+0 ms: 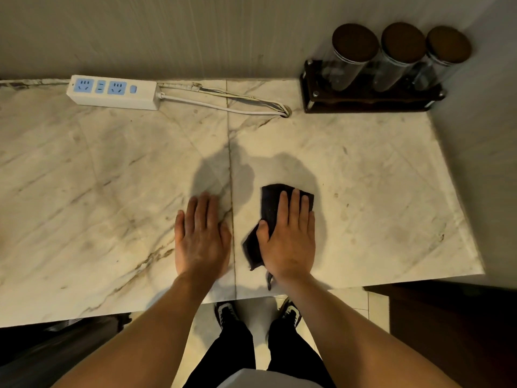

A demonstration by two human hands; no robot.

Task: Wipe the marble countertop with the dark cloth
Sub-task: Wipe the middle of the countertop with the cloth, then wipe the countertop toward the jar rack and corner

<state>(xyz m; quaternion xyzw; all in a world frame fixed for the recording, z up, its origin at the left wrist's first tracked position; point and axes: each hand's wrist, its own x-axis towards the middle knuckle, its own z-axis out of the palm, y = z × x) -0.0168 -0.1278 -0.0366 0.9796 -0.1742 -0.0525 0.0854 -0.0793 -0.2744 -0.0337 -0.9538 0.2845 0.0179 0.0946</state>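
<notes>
The marble countertop (pixel 112 169) is pale with brown veins and a seam down its middle. A dark cloth (pixel 270 203) lies crumpled on it just right of the seam, near the front edge. My right hand (pixel 289 236) lies flat on top of the cloth, palm down, pressing it onto the marble; cloth shows beyond the fingertips and to the left of the thumb. My left hand (pixel 201 236) rests flat on the bare marble just left of the seam, fingers together, holding nothing.
A white power strip (pixel 112 92) with blue sockets lies at the back left, its cable (pixel 223 106) running right into a hole. A dark wooden rack (pixel 366 100) with three lidded glass jars stands at the back right. The counter ends at the right edge.
</notes>
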